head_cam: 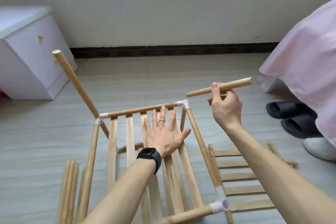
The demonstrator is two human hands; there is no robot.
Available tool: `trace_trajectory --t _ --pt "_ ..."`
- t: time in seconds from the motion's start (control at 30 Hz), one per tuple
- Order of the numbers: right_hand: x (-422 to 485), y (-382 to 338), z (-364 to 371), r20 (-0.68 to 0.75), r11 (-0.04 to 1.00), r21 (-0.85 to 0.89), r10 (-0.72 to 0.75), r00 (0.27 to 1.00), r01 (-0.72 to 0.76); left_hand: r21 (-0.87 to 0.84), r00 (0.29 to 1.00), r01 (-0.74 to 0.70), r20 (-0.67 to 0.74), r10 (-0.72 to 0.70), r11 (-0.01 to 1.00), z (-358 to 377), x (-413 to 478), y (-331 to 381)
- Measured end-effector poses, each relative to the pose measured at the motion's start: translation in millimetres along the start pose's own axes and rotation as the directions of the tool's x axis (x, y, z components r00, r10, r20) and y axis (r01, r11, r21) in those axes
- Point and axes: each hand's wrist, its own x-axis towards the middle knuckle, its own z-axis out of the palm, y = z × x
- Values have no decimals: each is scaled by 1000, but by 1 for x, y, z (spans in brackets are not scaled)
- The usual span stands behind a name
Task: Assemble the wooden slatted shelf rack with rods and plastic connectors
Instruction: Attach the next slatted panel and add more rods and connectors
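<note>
A partly built wooden rack [145,109] stands on the floor in front of me, with a slatted shelf framed by rods and white plastic connectors. My left hand [163,132] lies flat with spread fingers on the slats. My right hand [225,107] holds a short wooden rod [234,85] in its fingers, lifted just above and right of the far right corner connector [184,104]. A rod [74,82] stands slanted up from the far left connector [100,117]. The near right connector [221,205] shows an open socket.
Loose rods [70,189] lie on the floor at the left. A second slatted panel [241,176] lies at the right. A white cabinet [31,54] stands far left. A pink-covered bed [309,60], black slippers [291,114] and a white shoe [320,148] are at the right.
</note>
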Motion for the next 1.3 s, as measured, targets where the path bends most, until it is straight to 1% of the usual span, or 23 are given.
trace_trajectory --t 0.07,0.17,0.33,0.43,0.5,0.57,0.6,0.83,0.93,1.1,1.17,1.2,1.27,1.3 --pt "10 -5 6 25 995 -35 -88 996 89 40 1000 8 -21 -7 999 5 3 0" --pt "20 -7 13 101 969 -132 -196 975 208 52 1000 3 -16 -2 999 7 2 1" --pt "25 -11 20 194 903 -276 -284 939 330 64 1000 7 0 -7 998 4 0 7" --pt "37 -25 30 268 850 -388 -267 926 357 54 1000 3 -15 -2 999 5 0 6" --pt "53 -38 40 312 823 -460 -201 929 333 50 1000 -2 -25 3 999 6 -1 6" --pt "65 -47 49 341 816 -499 -123 932 291 50 999 -2 -36 3 999 9 -1 6" --pt "69 -48 53 344 818 -502 -108 933 280 50 999 1 -42 1 999 9 0 6" --pt "66 -35 57 283 891 -387 -132 950 239 50 999 4 -50 -1 999 14 5 5" --pt "58 -34 57 279 903 -361 -135 951 234 59 999 1 -39 1 998 14 4 4" --pt "56 -36 55 282 892 -422 -39 959 161 52 998 -38 56 35 998 3 2 4" --pt "48 -31 57 276 889 -438 -7 961 132 -7 989 -82 122 82 997 -11 -1 -4" --pt "41 -27 58 276 889 -446 24 961 106 -57 986 -94 132 100 994 -20 -5 -11" --pt "15 -20 58 311 887 -459 106 945 52 -127 992 -94 76 104 988 -39 -19 -34" --pt "-6 -17 60 342 891 -450 119 932 51 -123 995 -93 10 95 988 -49 -29 -50"
